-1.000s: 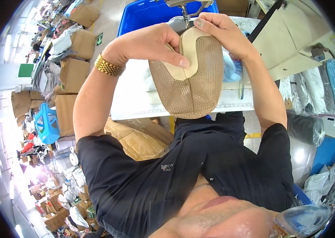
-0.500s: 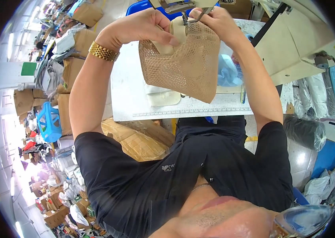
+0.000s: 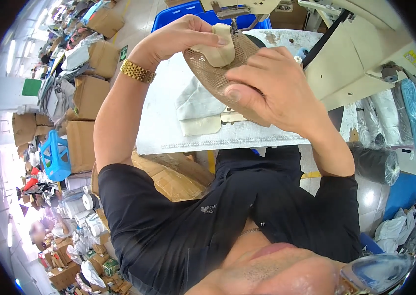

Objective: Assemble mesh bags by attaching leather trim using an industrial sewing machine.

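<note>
A tan mesh shoe upper [image 3: 205,73] with a cream panel [image 3: 225,51] hangs over the front of a sewing machine's table. Its far end is close under the needle and presser foot [image 3: 234,23]; whether they touch it I cannot tell. My left hand [image 3: 181,42] pinches the cream panel at the upper's far left side, thumb on top. On the right, my right hand [image 3: 279,91] lies across the upper, with thumb and fingers closed on its near right side. That hand hides much of the mesh.
On the white table [image 3: 156,118] lie pale folded fabric [image 3: 195,101] and a cream piece [image 3: 203,127]. A ruler strip [image 3: 217,144] runs along the near edge. The machine body [image 3: 340,64] stands right. Behind is a blue bin [image 3: 181,14]; a wrapped carton [image 3: 171,174] sits below left.
My right hand has come from beside the needle down toward me, onto the near right part of the upper. The upper has turned and tilted, showing more of the cream panel.
</note>
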A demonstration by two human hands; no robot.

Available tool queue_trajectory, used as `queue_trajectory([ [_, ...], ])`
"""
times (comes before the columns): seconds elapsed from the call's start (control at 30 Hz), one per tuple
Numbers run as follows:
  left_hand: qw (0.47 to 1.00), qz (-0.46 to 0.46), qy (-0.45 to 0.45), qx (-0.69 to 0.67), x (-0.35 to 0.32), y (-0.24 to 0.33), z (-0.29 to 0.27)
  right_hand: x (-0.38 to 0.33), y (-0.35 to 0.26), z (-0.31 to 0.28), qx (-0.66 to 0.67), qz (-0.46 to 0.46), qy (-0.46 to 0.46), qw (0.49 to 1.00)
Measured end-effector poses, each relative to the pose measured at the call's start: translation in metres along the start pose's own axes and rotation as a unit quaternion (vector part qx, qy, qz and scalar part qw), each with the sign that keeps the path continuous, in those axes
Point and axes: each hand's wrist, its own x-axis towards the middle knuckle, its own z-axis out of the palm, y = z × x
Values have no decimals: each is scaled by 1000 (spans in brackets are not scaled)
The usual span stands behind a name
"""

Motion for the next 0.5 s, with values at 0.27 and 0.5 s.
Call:
queue_trajectory([
  [0.27,993,22,71,-91,-5,-2,8,4,27,-7,-17,1,68,998],
  [0.5,973,21,160,-167,-8,-14,24,5,19,-9,-28,-26,47,998],
])
